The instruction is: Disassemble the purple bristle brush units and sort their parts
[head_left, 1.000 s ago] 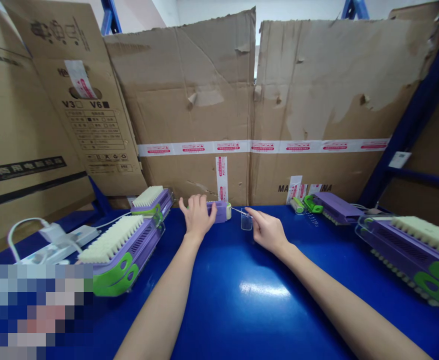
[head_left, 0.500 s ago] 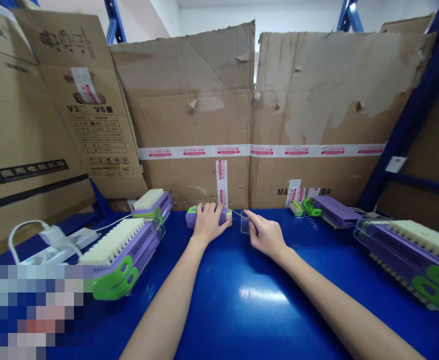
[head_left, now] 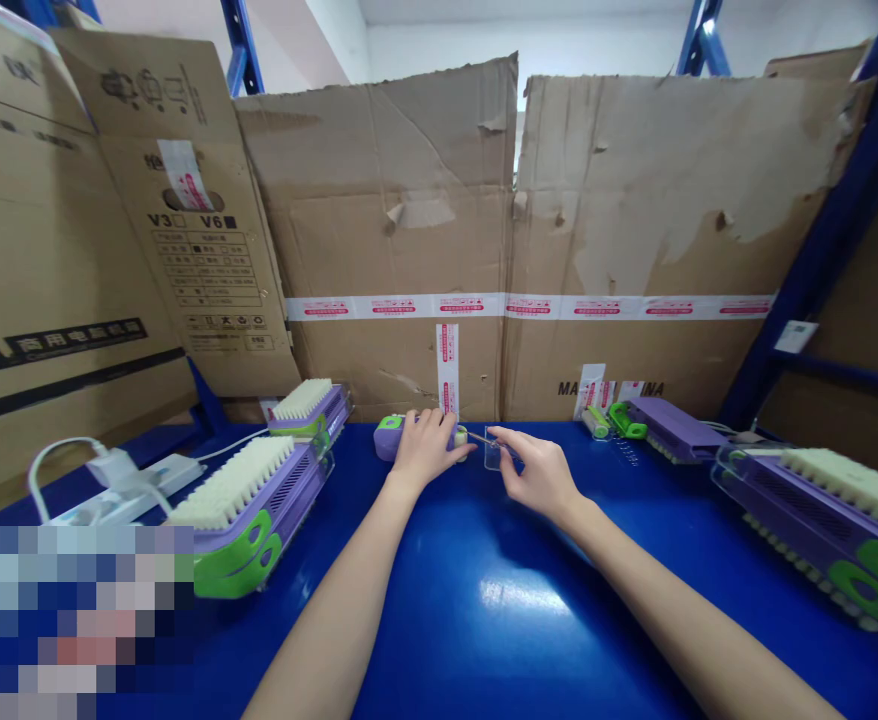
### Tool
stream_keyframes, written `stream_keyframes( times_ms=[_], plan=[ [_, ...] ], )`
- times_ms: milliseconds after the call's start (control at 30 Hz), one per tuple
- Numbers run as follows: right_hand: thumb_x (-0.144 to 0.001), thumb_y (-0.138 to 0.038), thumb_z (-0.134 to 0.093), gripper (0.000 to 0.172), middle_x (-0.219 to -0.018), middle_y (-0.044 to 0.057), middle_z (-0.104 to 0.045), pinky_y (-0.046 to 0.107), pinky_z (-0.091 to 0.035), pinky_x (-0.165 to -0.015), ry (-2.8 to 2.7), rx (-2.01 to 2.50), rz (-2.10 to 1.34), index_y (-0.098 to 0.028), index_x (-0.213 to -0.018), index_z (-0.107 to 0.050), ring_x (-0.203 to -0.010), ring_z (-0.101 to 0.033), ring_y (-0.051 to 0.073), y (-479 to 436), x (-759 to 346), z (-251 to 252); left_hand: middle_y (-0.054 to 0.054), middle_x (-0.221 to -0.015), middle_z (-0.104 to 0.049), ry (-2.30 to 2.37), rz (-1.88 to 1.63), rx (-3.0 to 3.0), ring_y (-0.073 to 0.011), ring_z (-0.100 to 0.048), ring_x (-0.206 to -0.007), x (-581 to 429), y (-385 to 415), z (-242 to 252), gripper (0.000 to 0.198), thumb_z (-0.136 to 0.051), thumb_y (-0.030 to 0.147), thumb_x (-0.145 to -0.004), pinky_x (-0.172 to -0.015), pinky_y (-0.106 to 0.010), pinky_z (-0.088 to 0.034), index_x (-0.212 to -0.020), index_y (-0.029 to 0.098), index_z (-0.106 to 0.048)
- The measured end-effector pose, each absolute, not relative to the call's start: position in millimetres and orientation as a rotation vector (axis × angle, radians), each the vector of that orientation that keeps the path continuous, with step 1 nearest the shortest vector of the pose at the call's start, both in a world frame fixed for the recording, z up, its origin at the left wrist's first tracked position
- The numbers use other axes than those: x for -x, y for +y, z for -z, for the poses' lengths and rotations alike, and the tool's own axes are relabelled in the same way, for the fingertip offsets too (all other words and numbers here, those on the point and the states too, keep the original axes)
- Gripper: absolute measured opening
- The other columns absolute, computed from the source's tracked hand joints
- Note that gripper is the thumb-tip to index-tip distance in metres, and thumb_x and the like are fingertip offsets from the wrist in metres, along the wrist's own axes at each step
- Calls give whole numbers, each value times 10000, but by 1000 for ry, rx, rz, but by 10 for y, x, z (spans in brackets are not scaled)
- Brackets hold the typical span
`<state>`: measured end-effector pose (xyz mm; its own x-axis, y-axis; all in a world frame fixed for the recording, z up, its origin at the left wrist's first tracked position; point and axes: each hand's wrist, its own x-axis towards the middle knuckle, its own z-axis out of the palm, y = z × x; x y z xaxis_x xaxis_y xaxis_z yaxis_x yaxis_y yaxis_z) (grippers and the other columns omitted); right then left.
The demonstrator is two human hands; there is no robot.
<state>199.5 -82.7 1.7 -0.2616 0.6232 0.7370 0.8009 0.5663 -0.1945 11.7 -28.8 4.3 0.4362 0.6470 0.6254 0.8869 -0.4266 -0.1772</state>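
Note:
Near the cardboard at the back of the blue table, my left hand [head_left: 425, 452] lies over a small purple device with green trim [head_left: 389, 440], fingers wrapped across its top and thumb along its right side. A pale end piece [head_left: 461, 437] shows at the device's right. My right hand [head_left: 540, 470] pinches a thin metal tool [head_left: 478, 436]. Its tip points left, at the pale end; whether they touch I cannot tell. Partly behind my right fingers stands a small clear plastic piece [head_left: 491, 457]. The tool's exact kind is too small to make out.
Purple-green brush units with cream bristles stand at left [head_left: 240, 490] and right [head_left: 821, 500]. A white power strip [head_left: 128, 490] with cables is at left. Back right are a purple housing [head_left: 675, 430], a small green-ended cylinder [head_left: 596, 423] and several screws [head_left: 626, 455]. Cardboard [head_left: 394, 240] walls the back.
The whole view has shifted slightly right and down. Both hands keep their grips, and the tool stays pointed at the device's right end.

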Motion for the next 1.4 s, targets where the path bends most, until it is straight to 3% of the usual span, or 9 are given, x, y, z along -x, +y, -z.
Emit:
stream_keyframes(
  times_ms=[267, 567, 800, 1000, 1400],
  plan=[
    [-781, -166, -444, 389, -1016, 35, -695, 258, -503, -770, -2036, 1217, 236, -211, -1127, -615, -833, -664, 154, -855, -2052, -133, -129, -1066, -551, -1333, 629, 2211, -278, -489, -972, -155, -350, -113, 465, -432, 446, -848, -806, -393, -333, -1229, 184, -474],
    [-781, -161, -442, 377, -1024, 34, -689, 261, -490, -775, -2066, 1302, 242, -208, -1112, -617, -857, -656, 165, -877, -2012, -147, -99, -952, -581, -1318, 592, 2252, -263, -491, -950, -130, -320, -140, 341, -500, 492, -814, -789, -391, -344, -965, 204, -605],
    [-852, -213, -404, 394, -1026, 65, -686, 256, -479, -693, -2145, 1483, 270, -218, -1222, -539, -844, -658, 180, -903, -1906, -78, -76, -1008, -562, -1335, 622, 2308, -251, -480, -974, -111, -332, -168, 339, -497, 444, -813, -817, -382, -359, -1079, 250, -577],
    [-870, -221, -386, 417, -1000, 64, -693, 262, -464, -649, -2134, 1594, 203, -241, -1276, -482, -812, -666, 192, -904, -1842, -12, -63, -988, -559, -1368, 657, 2364, -237, -486, -949, -108, -315, -185, 284, -496, 387, -812, -805, -371, -378, -1046, 266, -600],
    [-890, -222, -356, 443, -982, 81, -695, 287, -451, -646, -2111, 1638, 107, -208, -1330, -414, -802, -670, 223, -905, -1765, 47, -72, -963, -548, -1446, 646, 2292, -251, -479, -969, -125, -264, -169, 303, -535, 459, -808, -775, -371, -374, -1038, 298, -648]
  ],
)
